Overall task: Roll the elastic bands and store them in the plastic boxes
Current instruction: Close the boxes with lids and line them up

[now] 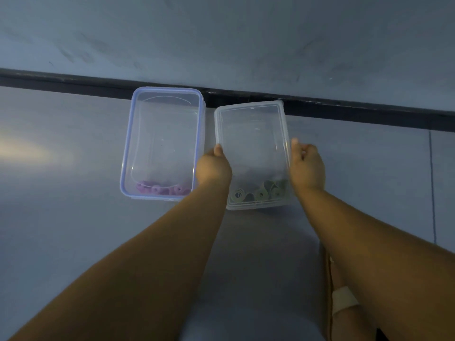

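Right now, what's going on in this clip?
A person grips a clear lid by its long sides with the left hand and right hand, over the clear box holding green rolled bands. To its left sits a blue-rimmed box holding purple rolled bands.

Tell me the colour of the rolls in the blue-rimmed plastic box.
Purple rolled elastic bands; head view.

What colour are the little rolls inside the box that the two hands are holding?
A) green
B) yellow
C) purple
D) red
A: the green rolls lie at the near end of the clear box held by the left hand and right hand; the purple rolls sit in the blue-rimmed box.
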The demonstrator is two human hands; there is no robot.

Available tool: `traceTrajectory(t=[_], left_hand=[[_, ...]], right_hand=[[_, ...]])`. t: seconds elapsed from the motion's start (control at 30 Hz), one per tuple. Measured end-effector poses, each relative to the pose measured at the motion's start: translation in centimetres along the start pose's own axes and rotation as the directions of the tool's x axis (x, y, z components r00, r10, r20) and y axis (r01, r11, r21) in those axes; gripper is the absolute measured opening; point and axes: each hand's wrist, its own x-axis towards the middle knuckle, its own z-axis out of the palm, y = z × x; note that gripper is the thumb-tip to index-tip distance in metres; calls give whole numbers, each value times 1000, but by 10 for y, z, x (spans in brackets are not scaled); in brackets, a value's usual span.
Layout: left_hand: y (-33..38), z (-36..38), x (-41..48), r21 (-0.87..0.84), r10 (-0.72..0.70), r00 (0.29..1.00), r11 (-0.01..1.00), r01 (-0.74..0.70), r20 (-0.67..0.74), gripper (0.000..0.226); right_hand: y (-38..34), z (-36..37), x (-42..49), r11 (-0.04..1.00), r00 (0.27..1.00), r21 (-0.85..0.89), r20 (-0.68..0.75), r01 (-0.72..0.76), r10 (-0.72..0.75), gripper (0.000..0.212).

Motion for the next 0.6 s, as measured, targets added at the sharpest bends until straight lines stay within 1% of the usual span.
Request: traceTrajectory(t=[0.07,0.13,0.23,0.4,0.53,0.6], left_hand=[[-14,4,-13,-46,-39,999,998,40,18,47],[-26,7,-21,-132,-96,995,986,99,27,44],[-34,7,-24,-231,-154,988,960,156,26,42],[-38,7,-19,-286,-148,989,947,143,2,40],[-42,12,-19,-351,-141,989,929,120,-34,37],[-42,15,-20,-387,-139,989,915,110,-47,36]], right_hand=[[12,-4,-18,999,999,-26,10,-34,34,46],[20,-5,-31,997,998,-50,29,-56,57,42],[25,1,-41,996,997,-67,34,-59,62,36],[29,7,-41,996,999,-76,-20,38,-40,32],[29,7,-40,988,996,-133,-18,79,-82,31],[29,7,-39,982,997,-170,-10,76,-78,30]])
